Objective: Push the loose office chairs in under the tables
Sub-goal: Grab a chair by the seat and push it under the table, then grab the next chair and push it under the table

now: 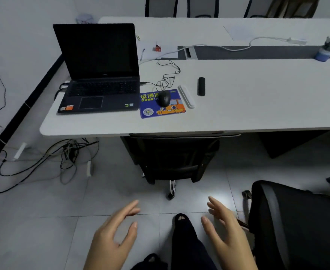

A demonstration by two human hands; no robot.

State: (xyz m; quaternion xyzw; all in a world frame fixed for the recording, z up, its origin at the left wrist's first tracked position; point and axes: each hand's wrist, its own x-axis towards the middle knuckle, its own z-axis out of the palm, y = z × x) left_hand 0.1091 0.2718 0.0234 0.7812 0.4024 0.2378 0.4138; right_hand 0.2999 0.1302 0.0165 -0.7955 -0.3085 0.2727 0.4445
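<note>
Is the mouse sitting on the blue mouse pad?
Touching. The head view shows the black mouse resting on top of the blue mouse pad, near its upper edge, with its cord trailing off behind it.

I count two office chairs near me: one chair [172, 158] pushed under the table [257, 106], another chair [296, 221] loose by my right. Perhaps three more chair backs [181, 6] show dimly beyond. One laptop [100, 75], one mouse [164, 98], one mouse pad [160, 110], my two hands.
</note>
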